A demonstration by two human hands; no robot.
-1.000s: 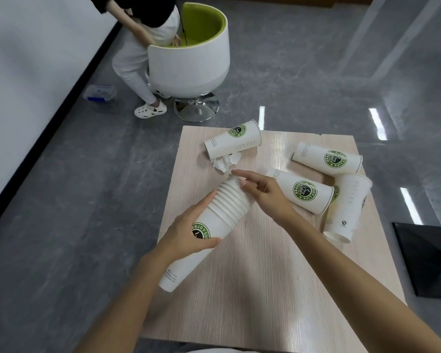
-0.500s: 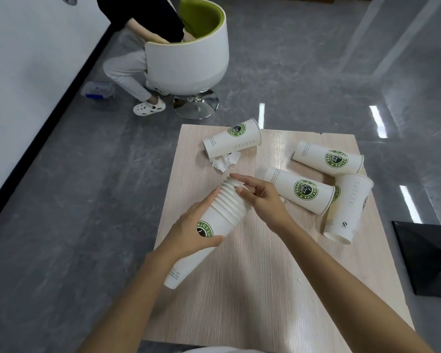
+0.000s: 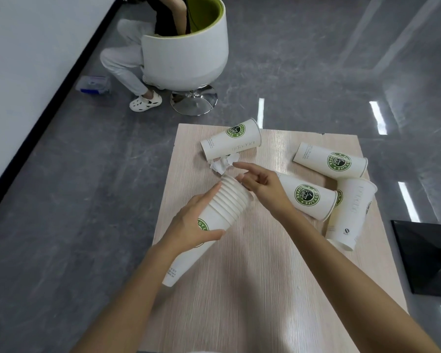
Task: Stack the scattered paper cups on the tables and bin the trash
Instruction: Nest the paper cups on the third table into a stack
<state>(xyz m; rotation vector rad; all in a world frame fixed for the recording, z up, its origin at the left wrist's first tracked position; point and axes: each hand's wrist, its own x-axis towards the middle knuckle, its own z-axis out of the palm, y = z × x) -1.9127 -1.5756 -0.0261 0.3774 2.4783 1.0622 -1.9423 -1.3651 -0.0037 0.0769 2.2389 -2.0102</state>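
Green round badges everywhere here: the logo on the loose cups reads "JOY LIFE" around the ring with "COFFEE" below, the first letters curving out of sight. On the stack of cups (image 3: pixel 222 207) only "OY L" peeks out beside the thumb, and the fine print near its base is too small to read.

The left hand (image 3: pixel 191 225) grips that stack round its middle, fingers laid along the top and thumb wrapped underneath, with the stack tilted and its mouth pointing away over the desk (image 3: pixel 265 301). The right hand (image 3: pixel 262 184) sits at the stack's mouth, forefinger stretched out toward the crumpled paper (image 3: pixel 222 164), the other fingers loosely curled with nothing in them. Whether the thumb touches the rim is hard to tell.

The crumpled paper lies against the mouth of the far cup (image 3: pixel 233 141), which is on its side. The middle cup (image 3: pixel 306 197) lies partly behind the right wrist, and the right-hand cup (image 3: pixel 329 161) lies on its side beyond it. The leaning cup (image 3: pixel 349 212) rests against the middle one, its badge mostly hidden.

Beyond the desk, a person sits in a white chair (image 3: pixel 186 59), cut off at the top edge. A small plastic box (image 3: pixel 93 84) lies blurred on the floor.
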